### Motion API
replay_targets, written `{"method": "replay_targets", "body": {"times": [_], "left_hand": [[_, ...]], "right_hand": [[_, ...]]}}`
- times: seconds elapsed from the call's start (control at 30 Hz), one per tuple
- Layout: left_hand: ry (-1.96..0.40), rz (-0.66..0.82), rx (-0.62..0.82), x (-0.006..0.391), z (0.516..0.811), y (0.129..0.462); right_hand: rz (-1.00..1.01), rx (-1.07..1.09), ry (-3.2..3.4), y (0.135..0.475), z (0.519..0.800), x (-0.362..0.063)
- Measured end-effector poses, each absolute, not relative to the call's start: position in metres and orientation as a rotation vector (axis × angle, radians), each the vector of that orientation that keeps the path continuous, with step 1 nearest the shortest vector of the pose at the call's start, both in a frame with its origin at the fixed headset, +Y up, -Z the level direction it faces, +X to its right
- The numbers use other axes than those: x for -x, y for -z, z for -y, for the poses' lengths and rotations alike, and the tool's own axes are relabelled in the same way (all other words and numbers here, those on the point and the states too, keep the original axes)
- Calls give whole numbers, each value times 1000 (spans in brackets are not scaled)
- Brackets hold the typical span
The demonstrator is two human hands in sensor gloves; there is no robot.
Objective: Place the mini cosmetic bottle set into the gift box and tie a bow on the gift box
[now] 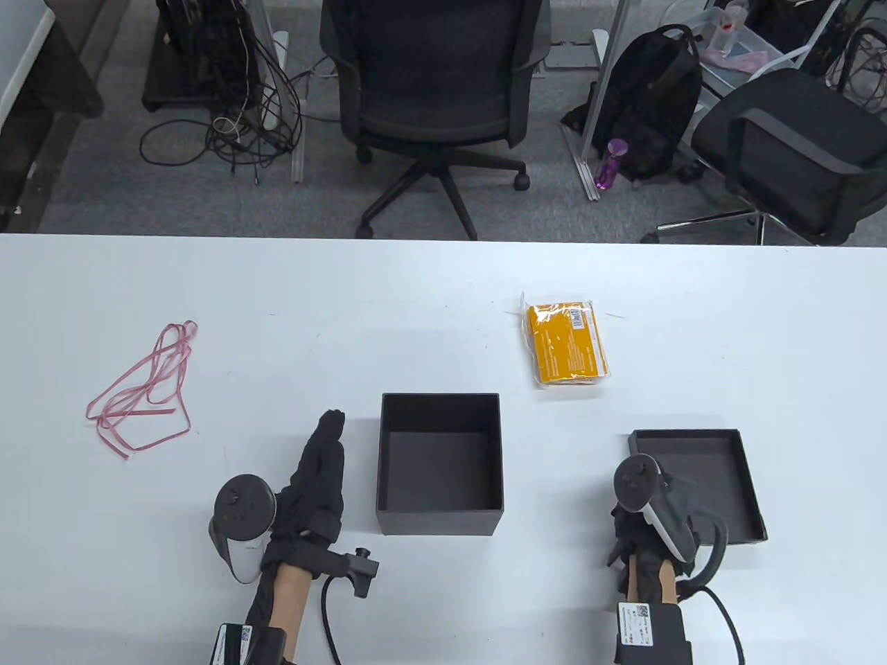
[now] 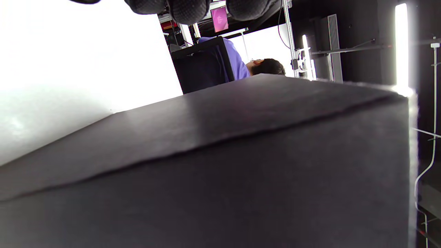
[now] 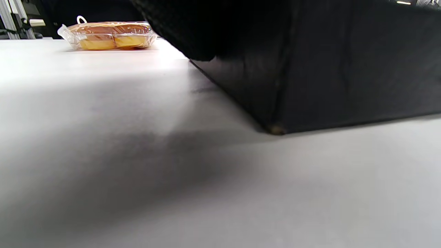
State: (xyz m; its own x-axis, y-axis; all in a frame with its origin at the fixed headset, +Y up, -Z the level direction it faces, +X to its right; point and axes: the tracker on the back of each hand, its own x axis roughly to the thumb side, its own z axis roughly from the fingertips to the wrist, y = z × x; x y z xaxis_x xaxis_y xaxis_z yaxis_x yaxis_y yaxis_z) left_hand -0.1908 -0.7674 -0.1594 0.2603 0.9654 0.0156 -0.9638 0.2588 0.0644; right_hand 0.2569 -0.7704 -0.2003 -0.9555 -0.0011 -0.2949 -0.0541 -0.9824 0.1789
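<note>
Now: left hand [image 1: 315, 478] fingers straight beside gift box [image 1: 440, 463] | right hand [image 1: 651, 512] at lid [image 1: 700, 485] edge, grip unclear

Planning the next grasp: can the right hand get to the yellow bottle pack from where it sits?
Probably yes. The right hand rests at the lid, and the bottle pack lies beyond it on bare table, with nothing between.

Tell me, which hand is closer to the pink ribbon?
Left. The left hand lies between the pink ribbon and the open gift box; the right hand is beyond the box, at the lid.
</note>
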Motion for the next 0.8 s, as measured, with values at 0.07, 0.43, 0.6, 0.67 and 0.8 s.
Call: {"method": "replay_targets", "body": {"times": [0.07,0.43,0.6,0.67,0.8], "left_hand": [[-1300,-26,-63,190,767,160],[-1290,-28,-61,192,766,159],[-1291,-31,-61,193,765,160],[-1289,-32,-59,193,765,160],[-1299,-33,-51,193,766,161]], "right_hand": [[-299,467,-3058,200,770,-257],[-61,394,-3041,198,736,-245],[-125,129,-2946,199,721,-226],[-179,43,-2950,200,717,-216],[-309,-159,-2917,207,715,-192]]}}
